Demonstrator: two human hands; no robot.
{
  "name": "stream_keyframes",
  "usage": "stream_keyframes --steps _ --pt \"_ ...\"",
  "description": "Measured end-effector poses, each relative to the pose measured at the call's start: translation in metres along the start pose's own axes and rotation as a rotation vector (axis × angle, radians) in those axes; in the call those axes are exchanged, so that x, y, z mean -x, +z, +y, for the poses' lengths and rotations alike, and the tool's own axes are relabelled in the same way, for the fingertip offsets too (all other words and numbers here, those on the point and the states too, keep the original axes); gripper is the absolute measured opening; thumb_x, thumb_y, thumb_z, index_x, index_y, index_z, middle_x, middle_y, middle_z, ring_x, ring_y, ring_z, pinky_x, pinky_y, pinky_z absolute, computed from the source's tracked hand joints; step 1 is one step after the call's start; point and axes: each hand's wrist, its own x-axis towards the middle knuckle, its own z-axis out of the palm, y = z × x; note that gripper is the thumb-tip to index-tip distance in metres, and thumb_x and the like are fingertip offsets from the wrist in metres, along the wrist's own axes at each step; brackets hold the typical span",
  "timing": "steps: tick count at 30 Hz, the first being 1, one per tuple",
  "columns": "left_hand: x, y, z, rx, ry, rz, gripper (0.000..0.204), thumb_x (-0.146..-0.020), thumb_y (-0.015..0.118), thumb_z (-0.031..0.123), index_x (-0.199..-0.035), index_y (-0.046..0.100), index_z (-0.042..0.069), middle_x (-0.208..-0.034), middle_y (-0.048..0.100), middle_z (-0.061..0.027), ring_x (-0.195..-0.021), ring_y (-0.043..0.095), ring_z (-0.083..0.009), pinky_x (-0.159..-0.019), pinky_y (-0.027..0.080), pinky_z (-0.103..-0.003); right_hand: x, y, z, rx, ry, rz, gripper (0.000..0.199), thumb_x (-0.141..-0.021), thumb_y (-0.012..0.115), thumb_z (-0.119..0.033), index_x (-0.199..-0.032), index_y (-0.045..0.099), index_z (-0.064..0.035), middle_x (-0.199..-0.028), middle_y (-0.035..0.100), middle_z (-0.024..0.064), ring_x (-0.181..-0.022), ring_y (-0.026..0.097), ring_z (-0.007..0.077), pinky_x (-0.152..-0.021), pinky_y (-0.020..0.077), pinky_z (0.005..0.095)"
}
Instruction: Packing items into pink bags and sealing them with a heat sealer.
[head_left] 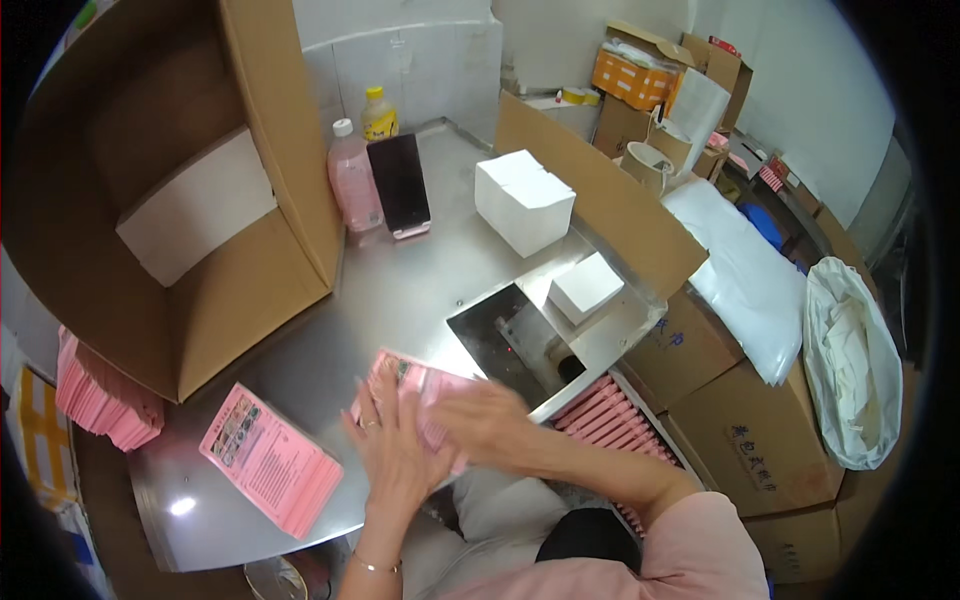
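Observation:
My left hand (393, 445) lies on a pink printed packet (407, 369) at the near edge of the metal table, its fingers stretched over the packet. Across the packet's right side is my right hand (487, 425), smeared by motion, so its grip does not show. The two hands cover much of the packet. To the left of them, a neat stack of flat pink printed packets (272, 460) rests on the table.
A large open cardboard box (285, 150) stands at the left, beside more pink packets (105, 395). Behind are a phone on a stand (400, 185), two bottles (352, 175) and white paper blocks (525, 200). A rectangular opening (500, 330) lies right of centre, above rows of pink packets (615, 415).

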Motion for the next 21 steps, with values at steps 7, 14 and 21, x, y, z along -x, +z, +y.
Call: stream_keyframes --steps 7,14,21 --pt "-0.003 -0.01 0.021 0.015 -0.011 -0.121 0.062 -0.076 0.074 0.051 -0.122 0.062 0.011 -0.122 0.054 -0.0265 -0.103 0.051 -0.0368 -0.08 0.038 -0.047 0.036 -0.074 0.122 0.671 0.499 0.144 0.021 -0.086 0.067 -0.016 -0.103 0.066 -0.0044 -0.092 0.059 0.0116 -0.095 0.055 0.0308 -0.086 0.0408 0.0473" --pt "-0.006 -0.013 0.014 -0.04 0.093 -0.122 0.06 -0.078 0.073 0.054 -0.111 0.063 0.005 -0.117 0.054 -0.0182 -0.1 0.051 -0.0351 -0.075 0.04 -0.046 0.043 -0.072 0.137 0.501 0.572 0.173 0.011 -0.088 0.066 -0.015 -0.086 0.069 -0.0042 -0.089 0.056 0.0101 -0.092 0.054 0.0284 -0.076 0.044 0.0426" --pt "-0.004 -0.001 0.021 0.147 0.115 -0.099 0.041 -0.082 0.076 0.034 -0.104 0.061 0.003 -0.105 0.054 -0.0159 -0.092 0.054 -0.0327 -0.074 0.045 -0.044 0.049 -0.078 0.142 0.326 0.546 0.209 0.01 -0.087 0.065 -0.011 -0.094 0.07 -0.0041 -0.092 0.057 0.0108 -0.093 0.055 0.0292 -0.076 0.0448 0.0436"
